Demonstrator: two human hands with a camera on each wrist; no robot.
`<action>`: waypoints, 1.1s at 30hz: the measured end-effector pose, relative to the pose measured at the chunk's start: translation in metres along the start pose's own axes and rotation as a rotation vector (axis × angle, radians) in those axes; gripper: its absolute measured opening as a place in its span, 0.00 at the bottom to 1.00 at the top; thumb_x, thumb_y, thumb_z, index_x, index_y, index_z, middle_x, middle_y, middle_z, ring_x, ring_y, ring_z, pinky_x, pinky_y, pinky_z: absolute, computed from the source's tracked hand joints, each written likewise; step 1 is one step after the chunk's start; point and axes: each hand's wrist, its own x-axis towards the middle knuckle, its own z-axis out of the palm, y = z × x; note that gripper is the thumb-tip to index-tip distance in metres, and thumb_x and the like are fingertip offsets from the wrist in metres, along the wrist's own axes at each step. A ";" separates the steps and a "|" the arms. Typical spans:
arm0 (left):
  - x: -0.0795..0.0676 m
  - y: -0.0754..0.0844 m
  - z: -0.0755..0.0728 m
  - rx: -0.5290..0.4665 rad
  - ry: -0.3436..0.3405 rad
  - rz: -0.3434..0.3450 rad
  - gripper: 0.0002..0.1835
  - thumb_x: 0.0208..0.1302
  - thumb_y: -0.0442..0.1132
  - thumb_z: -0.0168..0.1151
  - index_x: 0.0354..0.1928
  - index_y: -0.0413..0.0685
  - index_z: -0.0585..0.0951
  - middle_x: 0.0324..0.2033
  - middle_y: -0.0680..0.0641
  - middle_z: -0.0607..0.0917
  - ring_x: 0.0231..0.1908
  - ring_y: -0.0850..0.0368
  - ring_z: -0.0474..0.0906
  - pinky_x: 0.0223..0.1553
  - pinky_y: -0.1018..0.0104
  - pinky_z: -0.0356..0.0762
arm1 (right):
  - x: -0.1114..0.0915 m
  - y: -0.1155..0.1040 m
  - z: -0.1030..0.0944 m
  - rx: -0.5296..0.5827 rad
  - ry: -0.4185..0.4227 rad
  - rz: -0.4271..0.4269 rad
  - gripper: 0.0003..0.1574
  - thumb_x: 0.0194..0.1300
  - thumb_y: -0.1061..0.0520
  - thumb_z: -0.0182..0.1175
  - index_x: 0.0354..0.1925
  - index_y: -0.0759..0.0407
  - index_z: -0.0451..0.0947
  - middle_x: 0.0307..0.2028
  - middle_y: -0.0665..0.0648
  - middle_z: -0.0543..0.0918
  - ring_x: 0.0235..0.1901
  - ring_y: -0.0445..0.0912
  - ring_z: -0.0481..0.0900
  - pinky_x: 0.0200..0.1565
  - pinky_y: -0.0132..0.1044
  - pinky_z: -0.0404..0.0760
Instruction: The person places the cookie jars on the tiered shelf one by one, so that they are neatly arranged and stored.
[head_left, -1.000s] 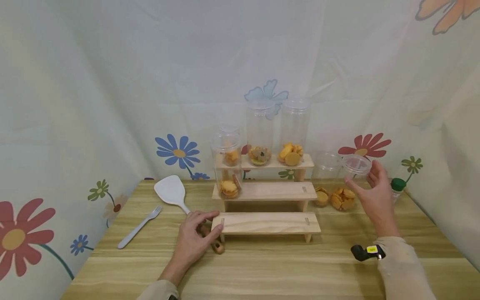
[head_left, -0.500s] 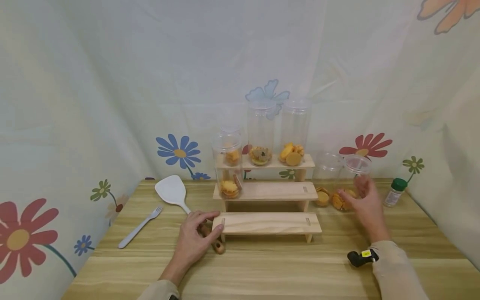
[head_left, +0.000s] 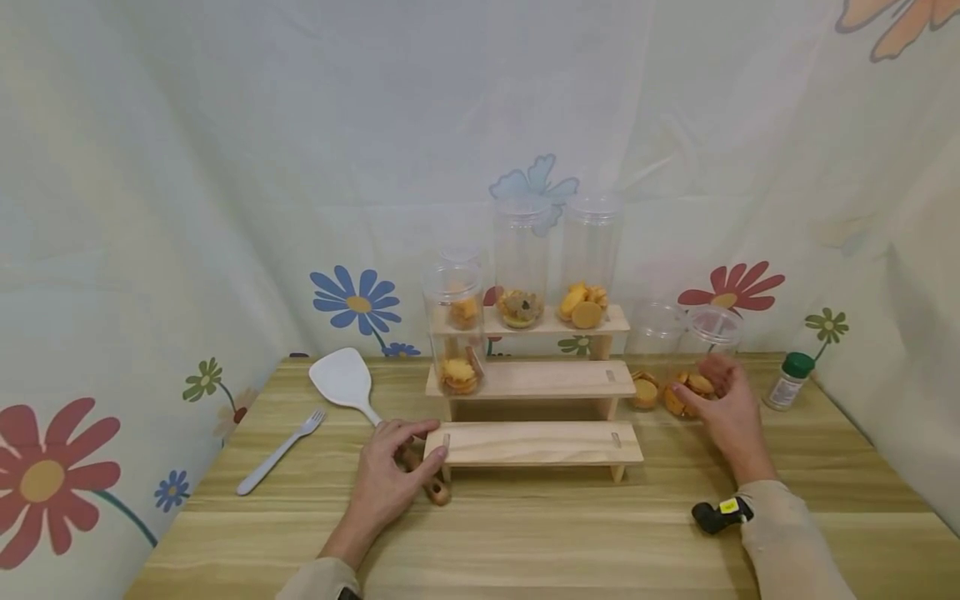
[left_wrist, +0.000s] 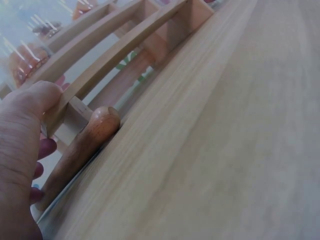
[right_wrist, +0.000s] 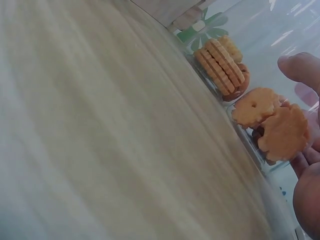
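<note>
A three-tier wooden stand (head_left: 528,442) is at mid-table. My left hand (head_left: 386,471) grips the left end of its lowest tier, thumb at the edge. Beneath that hand lies a white turner (head_left: 341,379), its wooden handle (left_wrist: 90,145) beside the stand's leg. Right of the stand, my right hand (head_left: 731,417) holds a clear lidded jar (head_left: 712,327) low down, thumb on its near left side and fingers round the right. Round scalloped crackers (right_wrist: 285,132) lie in the jar's bottom. Close on its left stands another clear jar (head_left: 654,337) with sandwich crackers (right_wrist: 220,67).
Two tall biscuit jars, one at left (head_left: 522,258) and one at right (head_left: 592,250), stand on the top tier, with a jar (head_left: 453,333) on the middle tier hiding another behind. A fork (head_left: 277,454) lies left; a green-capped bottle (head_left: 790,382) stands far right.
My right hand has come down and left from the jar's lid to its lower side, bringing the green-capped bottle fully into view. The left hand has stayed on the stand.
</note>
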 end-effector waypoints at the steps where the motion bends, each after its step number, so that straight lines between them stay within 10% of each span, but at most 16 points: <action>1: 0.000 0.000 0.000 -0.001 0.001 0.001 0.20 0.65 0.50 0.84 0.57 0.62 0.93 0.45 0.59 0.89 0.44 0.54 0.80 0.45 0.60 0.80 | 0.000 0.000 0.001 -0.001 0.007 0.005 0.55 0.74 0.47 0.76 0.83 0.63 0.57 0.76 0.65 0.72 0.78 0.61 0.68 0.79 0.37 0.67; 12: 0.000 -0.001 0.001 0.000 0.004 0.007 0.20 0.64 0.50 0.85 0.57 0.61 0.93 0.45 0.59 0.89 0.43 0.54 0.80 0.44 0.61 0.79 | -0.001 -0.002 0.001 0.021 0.067 0.025 0.53 0.71 0.48 0.79 0.80 0.63 0.61 0.72 0.63 0.74 0.75 0.58 0.71 0.61 0.15 0.69; 33: 0.000 0.000 0.000 -0.004 0.002 -0.011 0.20 0.65 0.50 0.84 0.57 0.61 0.93 0.45 0.61 0.89 0.44 0.57 0.79 0.45 0.61 0.79 | 0.003 -0.037 -0.017 0.023 0.145 -0.005 0.50 0.73 0.47 0.78 0.81 0.58 0.64 0.72 0.58 0.74 0.72 0.52 0.73 0.63 0.16 0.71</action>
